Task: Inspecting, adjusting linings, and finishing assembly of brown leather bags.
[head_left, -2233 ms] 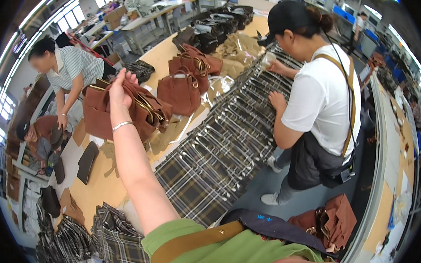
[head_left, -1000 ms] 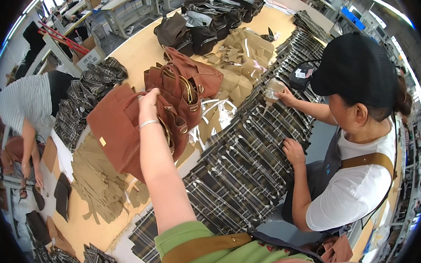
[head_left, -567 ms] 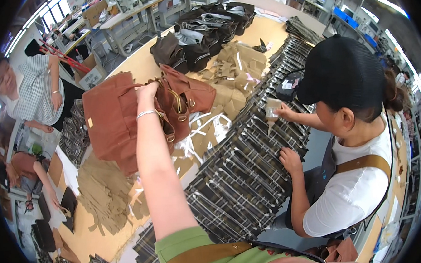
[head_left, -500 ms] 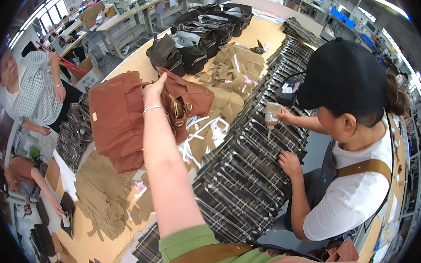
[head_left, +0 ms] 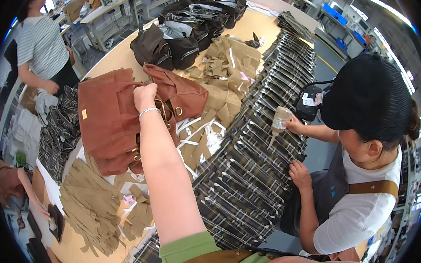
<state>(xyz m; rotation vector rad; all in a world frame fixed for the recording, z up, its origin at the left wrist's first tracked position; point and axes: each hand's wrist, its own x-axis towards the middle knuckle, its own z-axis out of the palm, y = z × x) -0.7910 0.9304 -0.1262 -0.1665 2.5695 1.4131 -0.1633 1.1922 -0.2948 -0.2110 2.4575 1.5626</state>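
Note:
My left hand point(head_left: 145, 95), with a bracelet at the wrist, reaches out over the table. It is closed on the upper part of a reddish-brown handbag point(head_left: 107, 118); my fingertips are partly hidden, so which part they grip is unclear. The bag has gold-coloured metal rings and a small gold plate, and its side panel point(head_left: 182, 92) flares out to the right of my hand. Brown paper-like pieces point(head_left: 93, 204) and white strips point(head_left: 213, 136) lie around and under it. My right hand is out of the picture.
At right a co-worker in a black cap point(head_left: 372, 92) holds a squeeze bottle point(head_left: 281, 119) over rows of plaid pieces point(head_left: 241, 182). Dark bags point(head_left: 182, 52) are heaped at the far side. Another person in a striped top point(head_left: 41, 42) stands at left, beside a patterned pile point(head_left: 60, 132).
The view has shifted. My left hand keeps its grip on the handbag, which sits slightly further left in the picture. The person in stripes has straightened up and turned away.

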